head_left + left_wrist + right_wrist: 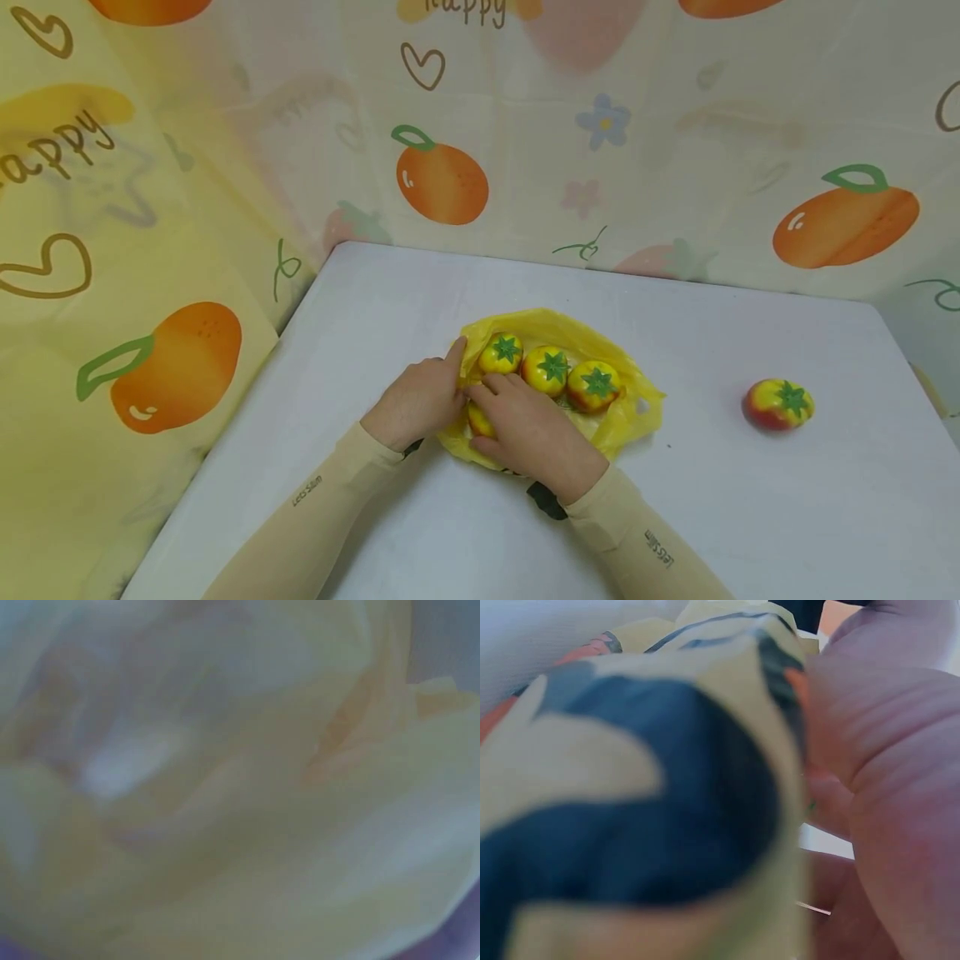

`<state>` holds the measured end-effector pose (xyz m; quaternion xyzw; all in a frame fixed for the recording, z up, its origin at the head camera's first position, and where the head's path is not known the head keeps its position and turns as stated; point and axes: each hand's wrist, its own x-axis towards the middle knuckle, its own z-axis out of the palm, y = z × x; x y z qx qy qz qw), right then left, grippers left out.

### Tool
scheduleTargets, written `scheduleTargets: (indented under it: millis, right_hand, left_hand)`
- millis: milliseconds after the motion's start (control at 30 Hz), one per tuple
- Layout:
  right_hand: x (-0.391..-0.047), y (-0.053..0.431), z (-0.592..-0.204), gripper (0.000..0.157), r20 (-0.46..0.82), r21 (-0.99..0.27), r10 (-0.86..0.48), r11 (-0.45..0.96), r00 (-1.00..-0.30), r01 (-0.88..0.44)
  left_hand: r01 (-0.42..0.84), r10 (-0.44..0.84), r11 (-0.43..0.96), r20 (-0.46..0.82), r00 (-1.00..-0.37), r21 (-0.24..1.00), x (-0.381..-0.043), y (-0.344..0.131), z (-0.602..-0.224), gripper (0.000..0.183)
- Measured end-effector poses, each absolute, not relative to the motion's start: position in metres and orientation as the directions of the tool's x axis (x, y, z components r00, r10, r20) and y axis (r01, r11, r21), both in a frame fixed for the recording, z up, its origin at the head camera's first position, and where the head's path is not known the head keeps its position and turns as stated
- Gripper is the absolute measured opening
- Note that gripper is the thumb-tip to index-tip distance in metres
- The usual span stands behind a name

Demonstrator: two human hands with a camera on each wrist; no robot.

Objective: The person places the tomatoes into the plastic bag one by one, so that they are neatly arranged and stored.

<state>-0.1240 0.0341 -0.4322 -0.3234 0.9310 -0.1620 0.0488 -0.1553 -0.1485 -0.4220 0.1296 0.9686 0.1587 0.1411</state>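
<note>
A yellow plastic bag point(637, 367) lies spread open on the table. Inside it, three yellow-red fruits with green star-shaped tops, such as the middle fruit point(545, 371), sit in a row. My left hand point(420, 400) grips the bag's left edge, its index finger stretched along the rim. My right hand point(528, 429) reaches into the bag, fingers bent over another yellow fruit point(480, 419), mostly hidden. Blurred bag film point(247, 825) fills the left wrist view. In the right wrist view, dark-printed bag film point(667, 787) stands beside the right hand point(900, 795).
One more yellow-red fruit point(778, 405) lies on the white table point(712, 517), to the right of the bag. Behind the table and along its left side hangs a fruit-patterned curtain point(510, 167).
</note>
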Motion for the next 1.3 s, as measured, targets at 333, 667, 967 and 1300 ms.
scheduleTargets:
  millis: [333, 667, 967, 1300]
  right_hand:
    - [-0.124, 0.039, -0.43, 0.053, 0.015, -0.333, -0.62, 0.737, -0.785, -0.589]
    - [-0.126, 0.042, -0.426, 0.055, 0.007, -0.315, -0.625, 0.739, -0.78, -0.595]
    - [-0.128, 0.068, -0.409, 0.069, -0.083, -0.385, -0.533, 0.796, -0.842, -0.466]
    - [-0.129, 0.14, -0.385, 0.067, -0.049, -0.425, -0.395, 0.84, -0.918, -0.338]
  left_hand:
    - [0.203, 0.294, 0.918, -0.239, -0.925, 0.341, -0.157, -0.145, -0.421, 0.076]
    - [0.213, 0.3, 0.915, -0.225, -0.927, 0.342, -0.157, -0.145, -0.422, 0.074]
    - [0.233, 0.319, 0.909, -0.215, -0.923, 0.346, -0.156, -0.142, -0.421, 0.072]
    - [0.171, 0.269, 0.925, -0.267, -0.925, 0.341, -0.155, -0.146, -0.422, 0.074]
